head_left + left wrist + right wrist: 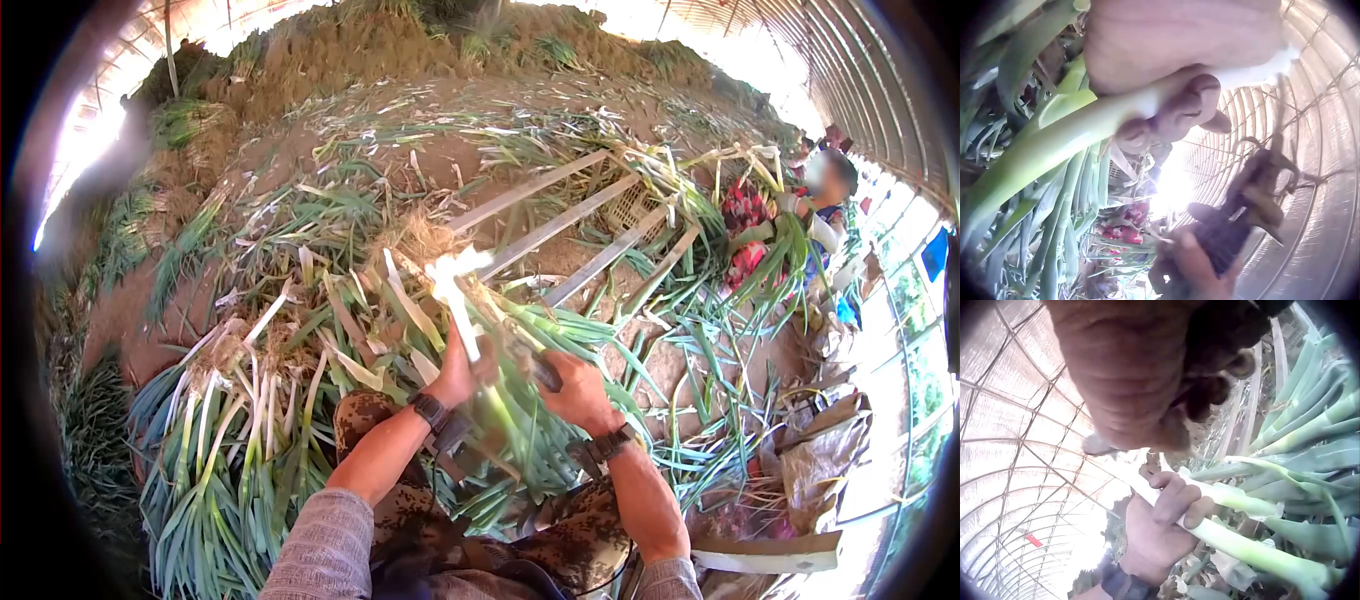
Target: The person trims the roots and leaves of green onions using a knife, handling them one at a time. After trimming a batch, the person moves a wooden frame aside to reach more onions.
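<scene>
My left hand [458, 375] grips a leek [1079, 125] by its pale stem, fingers curled round it in the right wrist view. The stem's white end points up and away, washed out by glare in the head view, and the green leaves trail back over my lap. To the right of the leek is my right hand [580, 390], its fingers curled round a small dark object [545, 375]. I cannot tell what kind of object this is. More leeks [1310, 422] lie close beside both hands.
A heap of leeks [220, 440] with roots lies at my left. Ahead, several long bars [540, 225] slant across the ground by a woven basket [630, 205]. Another person [828, 225] sits at the right. A crumpled sack [825, 460] lies near right; piled leeks [310, 60] line the back.
</scene>
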The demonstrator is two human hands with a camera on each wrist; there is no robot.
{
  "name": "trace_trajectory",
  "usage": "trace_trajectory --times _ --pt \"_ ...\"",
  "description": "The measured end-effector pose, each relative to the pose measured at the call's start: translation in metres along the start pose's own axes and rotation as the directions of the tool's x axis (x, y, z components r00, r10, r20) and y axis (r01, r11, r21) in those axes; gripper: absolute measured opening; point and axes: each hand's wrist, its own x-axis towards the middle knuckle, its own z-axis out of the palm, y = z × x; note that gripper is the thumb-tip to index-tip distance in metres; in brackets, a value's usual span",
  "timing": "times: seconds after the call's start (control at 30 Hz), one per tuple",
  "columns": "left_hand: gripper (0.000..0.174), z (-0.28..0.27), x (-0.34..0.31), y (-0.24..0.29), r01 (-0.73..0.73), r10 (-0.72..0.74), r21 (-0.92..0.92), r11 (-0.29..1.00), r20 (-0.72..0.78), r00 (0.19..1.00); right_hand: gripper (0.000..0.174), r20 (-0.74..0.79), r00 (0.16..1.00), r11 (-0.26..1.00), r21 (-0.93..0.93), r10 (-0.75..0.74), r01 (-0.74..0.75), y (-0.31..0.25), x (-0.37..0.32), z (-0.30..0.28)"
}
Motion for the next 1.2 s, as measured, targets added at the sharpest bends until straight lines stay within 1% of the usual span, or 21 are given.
trace_trajectory --times 0.03,0.1,0.27,0.33,0.37,0.43,0.57,0.6,0.63,0.67,0.7,0.73,0.77,0.83,0.87,0.9,0.97,1.07,1.1,1.17,1.2 --pt "0.085 0.002 0.0 0.0 0.003 -0.003 0.006 1.0 0.001 1.0 0.039 0.08 0.996 0.999 -0.031 0.041 -0.039 -0.001 0.001 0.0" --pt "0.083 0.004 -0.001 0.002 -0.015 0.015 -0.002 1.0 -0.054 0.998 0.038 0.065 0.998 0.999 -0.025 0.027 -0.026 -0.001 0.001 0.002" --pt "0.078 -0.005 -0.001 0.009 0.012 -0.017 -0.094 0.996 -0.046 0.999 0.034 0.022 0.998 0.998 0.006 -0.065 0.065 -0.004 0.001 0.007" --pt "0.075 -0.008 0.001 0.008 -0.043 0.043 -0.004 0.999 -0.044 0.998 0.04 0.075 0.993 0.996 -0.033 0.087 -0.085 -0.006 0.003 0.008" --pt "0.075 -0.01 0.003 0.007 -0.044 0.044 -0.002 0.999 -0.04 0.998 0.04 0.071 0.994 0.996 -0.034 0.086 -0.084 -0.006 0.004 0.007" --pt "0.073 -0.013 0.002 0.005 -0.026 0.022 -0.026 0.999 -0.152 0.988 0.041 -0.004 0.995 0.995 0.012 -0.101 0.101 -0.009 0.002 0.009" --pt "0.073 -0.006 0.003 0.003 -0.084 0.098 0.073 0.994 -0.222 0.97 0.04 -0.001 1.0 1.0 0.001 0.029 -0.029 -0.017 0.003 0.006" --pt "0.066 -0.005 0.002 0.003 -0.11 0.103 -0.03 0.993 -0.172 0.98 0.037 0.019 0.999 0.998 0.033 -0.051 0.05 -0.019 0.003 0.002" --pt "0.066 -0.004 0.001 0.003 -0.112 0.104 -0.033 0.993 -0.174 0.979 0.035 0.044 0.991 0.99 0.067 -0.13 0.127 -0.019 0.001 0.0" --pt "0.061 -0.004 -0.001 0.003 -0.162 0.156 -0.019 0.987 -0.183 0.971 0.035 0.048 0.99 0.99 0.069 -0.129 0.126 -0.018 -0.001 0.001" --pt "0.057 -0.007 -0.001 0.004 -0.213 0.209 -0.001 0.977 -0.187 0.96 0.035 0.081 0.995 0.996 0.072 -0.054 0.048 -0.016 -0.003 0.002" --pt "0.043 -0.025 0.006 0.003 -0.197 0.174 -0.1 0.975 -0.202 0.964 0.035 0.113 0.993 0.997 0.072 0.021 -0.03 -0.013 -0.004 0.004" --pt "0.043 -0.042 0.01 0.0 -0.194 0.172 -0.096 0.976 -0.2 0.965 0.035 0.109 0.994 0.997 0.074 0.024 -0.032 -0.011 -0.006 0.003" --pt "0.029 -0.047 0.015 0.005 -0.349 0.296 -0.113 0.93 -0.331 0.896 0.038 0.367 0.929 0.998 -0.042 0.051 -0.038 0.0 -0.01 -0.003" --pt "0.02 -0.052 0.023 0.012 -0.476 0.434 -0.028 0.879 -0.367 0.823 0.036 0.283 0.959 1.0 0.001 -0.028 0.029 0.016 -0.021 0.009" --pt "0.023 -0.04 0.018 0.024 -0.509 0.487 0.051 0.859 -0.386 0.784 0.036 0.28 0.96 1.0 0.0 -0.028 0.029 0.021 -0.023 0.007" --pt "0.025 -0.037 0.011 0.04 -0.502 0.477 0.02 0.865 -0.344 0.809 0.036 0.373 0.928 1.0 -0.008 -0.014 0.018 0.024 -0.029 0.004" --pt "0.027 -0.034 0.011 0.045 -0.564 0.579 0.14 0.814 -0.262 0.772 0.038 0.309 0.951 1.0 0.0 -0.017 0.018 0.028 -0.033 0.0" --pt "0.028 -0.041 0.006 0.036 -0.34 0.37 0.151 0.928 -0.284 0.884 0.039 0.283 0.959 1.0 0.019 -0.027 0.022 0.03 -0.036 -0.001" --pt "0.026 -0.068 0.019 0.008 -0.056 0.104 0.158 0.986 -0.316 0.943 0.041 0.276 0.961 1.0 -0.012 0.024 -0.021 0.029 -0.037 -0.004" --pt "0.026 -0.064 0.017 0.006 -0.059 0.122 0.195 0.979 -0.327 0.937 0.042 0.275 0.961 0.998 -0.049 0.041 -0.028 0.03 -0.036 -0.007"
